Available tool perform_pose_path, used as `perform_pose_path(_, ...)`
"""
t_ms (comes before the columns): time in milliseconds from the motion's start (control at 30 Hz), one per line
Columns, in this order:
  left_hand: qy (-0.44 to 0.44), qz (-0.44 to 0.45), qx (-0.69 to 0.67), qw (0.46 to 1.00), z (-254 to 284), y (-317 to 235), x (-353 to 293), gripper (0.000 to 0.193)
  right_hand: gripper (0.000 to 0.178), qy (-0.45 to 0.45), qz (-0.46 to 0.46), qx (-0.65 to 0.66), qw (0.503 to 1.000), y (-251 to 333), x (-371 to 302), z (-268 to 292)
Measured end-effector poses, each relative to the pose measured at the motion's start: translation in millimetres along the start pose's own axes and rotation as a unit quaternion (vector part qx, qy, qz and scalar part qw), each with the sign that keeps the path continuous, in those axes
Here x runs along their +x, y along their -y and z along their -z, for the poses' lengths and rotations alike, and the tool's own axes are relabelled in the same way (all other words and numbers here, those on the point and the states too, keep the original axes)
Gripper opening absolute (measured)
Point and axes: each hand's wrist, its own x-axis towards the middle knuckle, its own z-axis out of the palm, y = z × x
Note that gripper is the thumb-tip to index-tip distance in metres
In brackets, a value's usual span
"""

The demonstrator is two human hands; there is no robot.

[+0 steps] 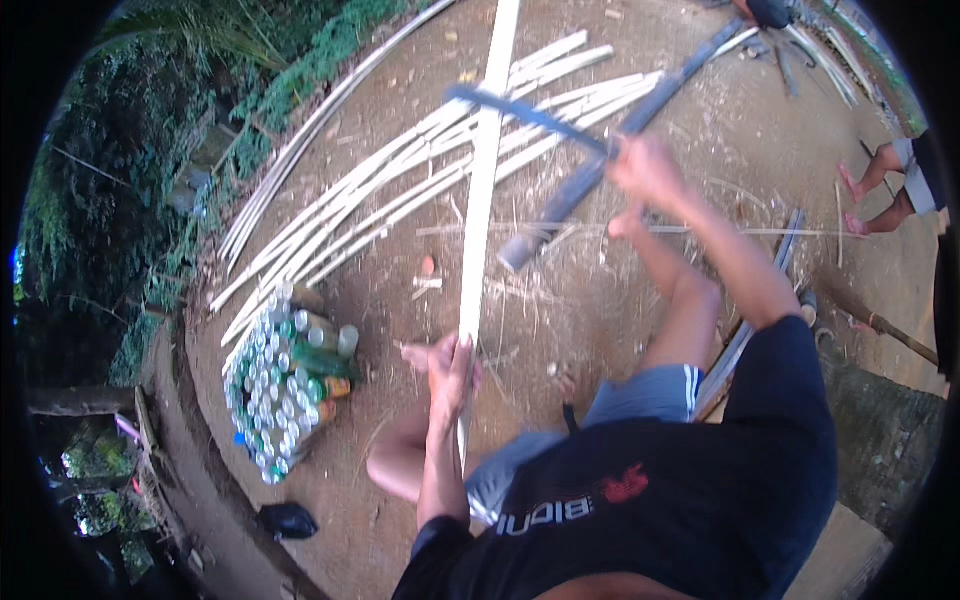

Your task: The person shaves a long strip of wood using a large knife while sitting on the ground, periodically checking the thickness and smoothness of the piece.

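Left fingers [452, 360] closed round pale strip [483, 190], right fingers [632, 165] round dark blade [535, 115]; piece appears mid-work, similar strips [405, 143] lying on ground [560, 320], their completion unclear.

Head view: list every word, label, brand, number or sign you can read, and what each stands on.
Black short-sleeved T-shirt: white lettering beside a red emblem; wording not copied.
Clear and green bottles: orange patches, perhaps labels, too small to read.
Long dark blade in the right hand: motion-blurred, nothing readable.
Long pale strip in the left hand: no lettering visible.
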Motion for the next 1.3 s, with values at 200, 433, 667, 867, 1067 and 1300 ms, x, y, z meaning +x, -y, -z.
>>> perform_pose_path(200, -0.005, 0.012, -0.031, 0.999, 0.4, 6.3, -2.7, 0.028, 0.01, -0.081, 0.061, -0.149, 0.984, -9.1, 51.5, 15.9)
perform_pose_path(433, -0.004, 0.002, -0.011, 1.0, 8.1, 0.1, -4.8, 0.032, 0.015, -0.1, 0.202, -0.167, 0.96, -37.5, 112.7, 45.3)
perform_pose_path(667, -0.014, 0.028, 0.008, 0.999, 7.1, -8.0, -4.4, 0.028, 0.023, -0.125, 0.053, 0.176, 0.975, -79.6, 167.3, 58.2)
perform_pose_path(867, -0.023, 0.035, 0.008, 0.999, 5.4, -0.7, -6.4, 0.035, 0.039, 0.028, -0.142, 0.552, 0.821, 63.9, -62.0, -116.9)
perform_pose_path(1067, -0.134, -0.002, 0.07, 0.989, 23.0, 30.0, -48.2, 0.03, 0.058, 0.13, -0.159, 0.763, 0.613, 110.7, -135.8, -179.4)
perform_pose_path(1300, -0.485, 0.065, 0.374, 0.787, 121.4, 141.9, -264.9, 0.044, 0.049, 0.171, -0.135, 0.738, 0.639, 127.7, -148.4, -182.1)
